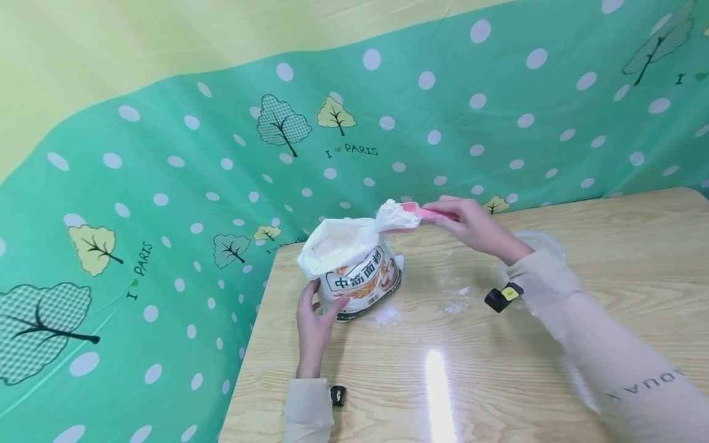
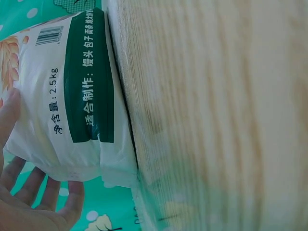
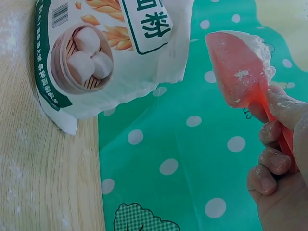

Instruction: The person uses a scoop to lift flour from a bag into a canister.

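Note:
An opened white bag of flour [image 1: 362,283] stands on the wooden table, its top folded outward. My left hand [image 1: 314,326] grips the bag's near left side, the thumb [image 2: 8,113] on the printed front and the fingers round the side. In my right hand [image 1: 465,221] is the handle of a pink scoop [image 3: 237,67], with the fingers curled round it. White flour [image 1: 396,214] is heaped in the scoop. In the head view the scoop is just right of the bag's mouth, raised at about rim height.
Partly behind my right forearm stands a clear round bowl [image 1: 545,242]. Spilled flour [image 1: 456,301] dusts the wooden table [image 1: 388,381] right of the bag. A green dotted cloth [image 1: 183,184] hangs behind and along the left edge.

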`<action>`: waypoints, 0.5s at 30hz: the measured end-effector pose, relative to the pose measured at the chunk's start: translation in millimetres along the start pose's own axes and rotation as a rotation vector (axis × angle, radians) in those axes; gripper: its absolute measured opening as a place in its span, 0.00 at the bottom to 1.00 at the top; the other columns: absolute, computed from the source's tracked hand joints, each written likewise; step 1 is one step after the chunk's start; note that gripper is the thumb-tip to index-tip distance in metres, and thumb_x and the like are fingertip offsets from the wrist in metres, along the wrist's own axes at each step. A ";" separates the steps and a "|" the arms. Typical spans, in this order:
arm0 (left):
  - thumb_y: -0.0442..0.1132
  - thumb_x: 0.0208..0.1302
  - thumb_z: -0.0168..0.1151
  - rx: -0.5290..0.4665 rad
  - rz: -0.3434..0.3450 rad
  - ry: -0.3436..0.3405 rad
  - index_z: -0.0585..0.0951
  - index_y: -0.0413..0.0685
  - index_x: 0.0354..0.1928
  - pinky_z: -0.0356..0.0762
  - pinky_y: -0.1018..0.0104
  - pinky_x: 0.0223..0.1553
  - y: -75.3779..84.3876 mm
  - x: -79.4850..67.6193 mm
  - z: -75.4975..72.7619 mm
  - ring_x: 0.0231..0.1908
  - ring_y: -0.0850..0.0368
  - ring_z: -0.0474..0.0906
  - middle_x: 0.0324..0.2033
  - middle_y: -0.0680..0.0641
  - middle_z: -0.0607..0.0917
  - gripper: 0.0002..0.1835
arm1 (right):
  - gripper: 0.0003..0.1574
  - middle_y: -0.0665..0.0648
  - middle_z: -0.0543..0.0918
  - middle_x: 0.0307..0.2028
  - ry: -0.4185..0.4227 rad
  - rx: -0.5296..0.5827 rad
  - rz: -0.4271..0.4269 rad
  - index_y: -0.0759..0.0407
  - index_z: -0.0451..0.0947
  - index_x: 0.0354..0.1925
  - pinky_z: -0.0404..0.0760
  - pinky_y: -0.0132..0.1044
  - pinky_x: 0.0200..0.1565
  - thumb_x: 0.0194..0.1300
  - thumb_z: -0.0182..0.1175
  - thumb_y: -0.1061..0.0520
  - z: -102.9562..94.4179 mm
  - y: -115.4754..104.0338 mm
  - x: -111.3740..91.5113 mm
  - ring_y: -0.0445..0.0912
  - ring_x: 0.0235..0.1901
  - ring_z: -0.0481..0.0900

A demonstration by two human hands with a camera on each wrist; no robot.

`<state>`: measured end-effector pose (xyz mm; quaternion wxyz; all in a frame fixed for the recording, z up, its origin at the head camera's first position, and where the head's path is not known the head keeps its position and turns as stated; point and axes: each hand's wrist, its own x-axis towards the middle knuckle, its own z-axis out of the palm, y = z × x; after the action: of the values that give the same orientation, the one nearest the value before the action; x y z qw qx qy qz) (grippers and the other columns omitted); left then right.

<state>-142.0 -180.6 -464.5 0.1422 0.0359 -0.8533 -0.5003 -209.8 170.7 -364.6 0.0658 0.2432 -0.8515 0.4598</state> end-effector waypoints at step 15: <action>0.54 0.50 0.77 -0.008 -0.020 -0.005 0.72 0.52 0.67 0.74 0.50 0.62 1.9 -0.1 -0.4 0.64 0.51 0.69 0.63 0.47 0.75 0.42 | 0.19 0.57 0.81 0.38 0.025 0.000 0.011 0.62 0.80 0.58 0.72 0.30 0.29 0.72 0.58 0.56 -11.4 6.7 -17.8 0.47 0.32 0.70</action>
<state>-141.6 -180.0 -462.8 0.1351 0.0428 -0.8513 -0.5053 -198.7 189.4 -369.2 0.0738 0.2330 -0.8518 0.4633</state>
